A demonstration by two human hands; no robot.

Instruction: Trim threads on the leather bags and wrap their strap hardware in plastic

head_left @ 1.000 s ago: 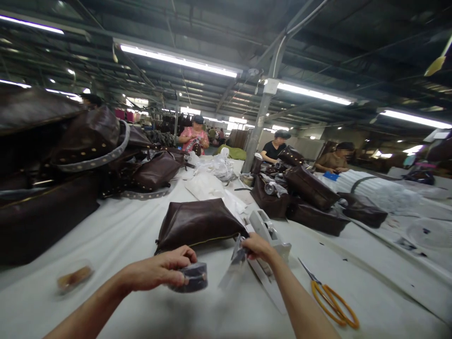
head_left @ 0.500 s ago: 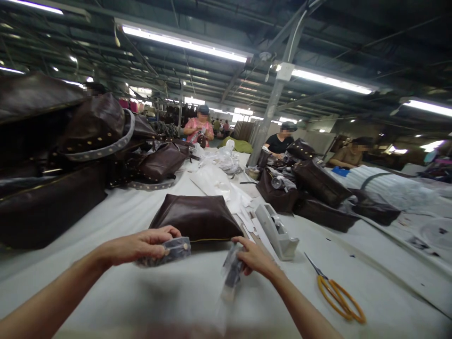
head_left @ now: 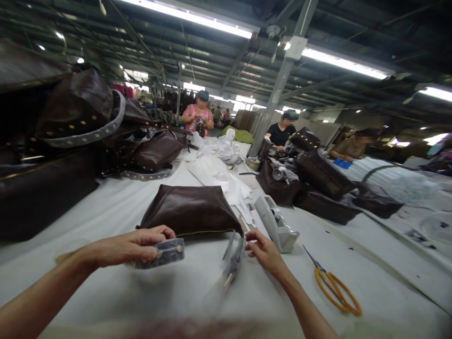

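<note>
One broad, white-covered surface (head_left: 388, 282) is filling the lower view and carrying everything near the person. On its left, a tall heap of dark brown leather bags (head_left: 45, 197) is rising, with a grey strap with pale studs (head_left: 95, 135) looping across it. On the right, farther off, a lower pile of similar brown leather bags (head_left: 318, 174) is sitting, and beside it a bundle of white, plastic-wrapped rolls (head_left: 391, 181) is lying. Centrally, just beyond both hands, a single plump, dark brown leather bag with a gold zip line along its near edge (head_left: 190, 212) is lying on its side. A pale grey tape dispenser (head_left: 269, 220) is standing to the right of that bag, and a pair of scissors with orange loop handles (head_left: 320, 272) is lying to the right of the forearm. The left hand (head_left: 148, 242) is gripping a flat, dark grey studded band in clear film (head_left: 169, 252), which is jutting out rightward from the fingers. The right hand (head_left: 263, 249) is hovering with its fingers loosely parted. Just left of its fingertips, a second grey piece in clear film (head_left: 232, 259) is tilting, blurred; whether the fingers are touching it, I cannot tell.
</note>
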